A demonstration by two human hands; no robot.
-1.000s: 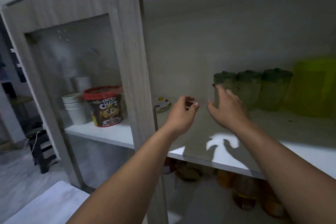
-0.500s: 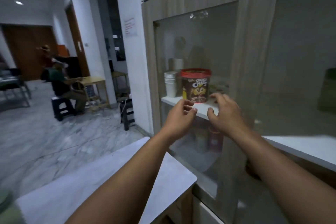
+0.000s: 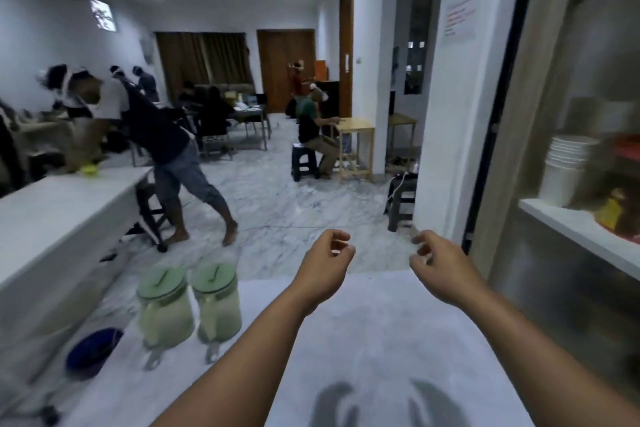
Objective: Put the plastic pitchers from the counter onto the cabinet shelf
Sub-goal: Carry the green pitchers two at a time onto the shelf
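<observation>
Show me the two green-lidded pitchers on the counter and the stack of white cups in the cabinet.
left pitcher point(image 3: 165, 317), head view, on its clear body
right pitcher point(image 3: 217, 312), head view, on its clear body
stack of white cups point(image 3: 564, 166), head view, on its side

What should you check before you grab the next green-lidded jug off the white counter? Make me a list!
1. Left hand holds nothing: ok, fingers loosely curled and empty.
2. Right hand holds nothing: ok, also empty.
3. Plastic pitchers with green lids are left to fetch: ok, two stand upright, one on the left and one on the right, side by side at the left of the white counter.
4. Lids closed: cannot tell, the picture is blurred.
5. Path to them free: ok, bare counter lies between hands and pitchers; the dark blue bowl sits lower left of them.
6. Room on the cabinet shelf: cannot tell, that part is out of view.
</observation>
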